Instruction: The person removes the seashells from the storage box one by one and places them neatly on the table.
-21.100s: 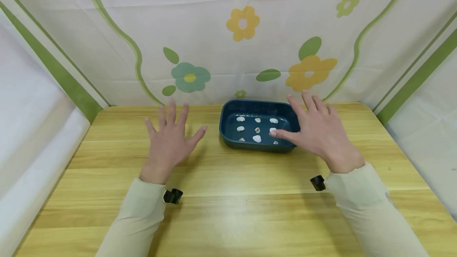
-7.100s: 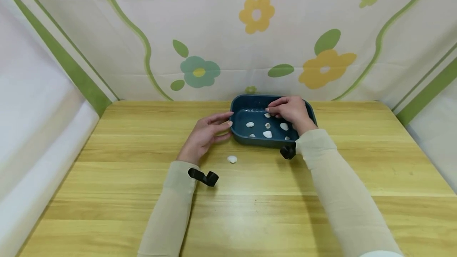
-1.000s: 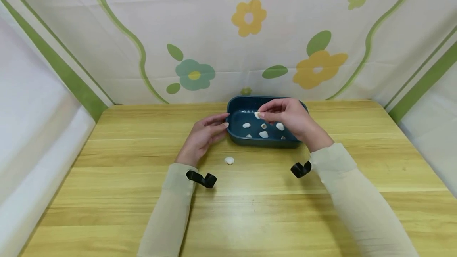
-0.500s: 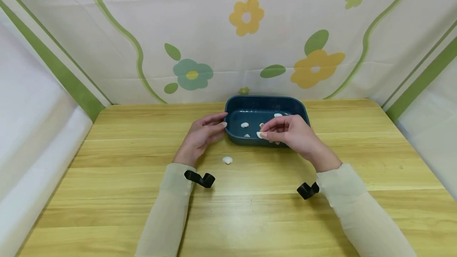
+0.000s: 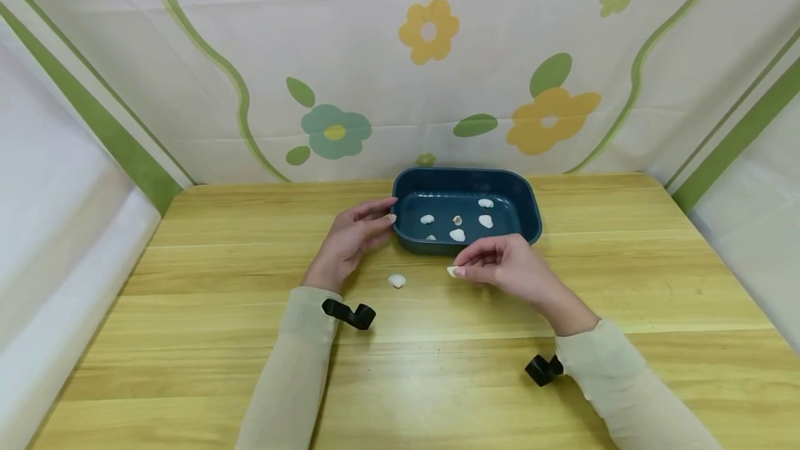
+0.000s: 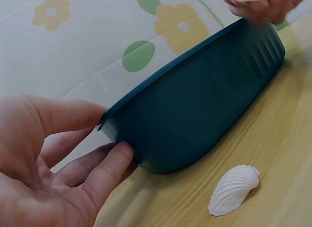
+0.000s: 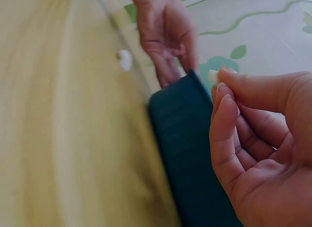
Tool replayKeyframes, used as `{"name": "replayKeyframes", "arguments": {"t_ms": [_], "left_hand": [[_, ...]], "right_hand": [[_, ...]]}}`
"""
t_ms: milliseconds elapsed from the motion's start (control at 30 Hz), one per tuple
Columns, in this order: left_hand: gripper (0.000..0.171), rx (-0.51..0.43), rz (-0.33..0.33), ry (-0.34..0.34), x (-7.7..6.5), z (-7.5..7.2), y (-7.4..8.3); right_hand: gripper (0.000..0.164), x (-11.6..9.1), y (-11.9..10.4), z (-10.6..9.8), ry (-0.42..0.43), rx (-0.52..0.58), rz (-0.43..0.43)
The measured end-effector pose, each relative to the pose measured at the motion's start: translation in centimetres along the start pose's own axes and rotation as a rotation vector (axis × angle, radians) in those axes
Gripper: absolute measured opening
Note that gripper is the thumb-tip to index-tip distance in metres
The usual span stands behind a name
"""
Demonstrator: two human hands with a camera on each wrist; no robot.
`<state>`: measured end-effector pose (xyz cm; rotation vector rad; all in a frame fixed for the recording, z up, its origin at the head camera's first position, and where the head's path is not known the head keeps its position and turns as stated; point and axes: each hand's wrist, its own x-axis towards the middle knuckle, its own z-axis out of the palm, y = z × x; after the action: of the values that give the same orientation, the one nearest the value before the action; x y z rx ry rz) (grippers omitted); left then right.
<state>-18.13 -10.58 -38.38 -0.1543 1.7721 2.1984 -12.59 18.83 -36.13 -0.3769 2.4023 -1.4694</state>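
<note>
Pinching a white shell [image 5: 452, 271] between thumb and fingers, the right hand [image 5: 515, 273] hung over the table [image 5: 400, 387] just in front of the blue tray [image 5: 431, 247]. The white shell's edge stuck out leftward past the fingertips; its long axis was mostly hidden. Another shell [image 5: 396, 281] lay near the left hand [image 5: 350, 238], wider from left to right. Lengthwise, the tray ran left to right, open side up, with six shells [image 5: 457, 235] visible inside, spaced apart. Relaxed, the left hand's fingers touched its left end.
</note>
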Motion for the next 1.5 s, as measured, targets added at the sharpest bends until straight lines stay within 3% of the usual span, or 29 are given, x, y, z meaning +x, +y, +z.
{"name": "replayKeyframes", "arguments": {"t_ms": [233,567,1167,1500], "left_hand": [[0.045,-0.003,0.007,0.009,-0.2,0.3,0.0],[0.042,-0.025,0.026,0.031,0.1,0.9,-0.2],[0.041,-0.042,0.031,0.033,0.2,1.1,-0.3],[0.042,-0.036,0.042,0.032,0.3,1.0,-0.4]], "right_hand": [[0.012,0.0,1.1,1.1,-0.020,-0.032,0.019],[0.008,0.8,1.7,1.7,0.065,-0.152,0.061],[0.008,1.4,2.1,2.6,0.137,-0.231,0.087],[0.005,1.2,1.9,2.9,0.155,-0.290,0.029]]}}
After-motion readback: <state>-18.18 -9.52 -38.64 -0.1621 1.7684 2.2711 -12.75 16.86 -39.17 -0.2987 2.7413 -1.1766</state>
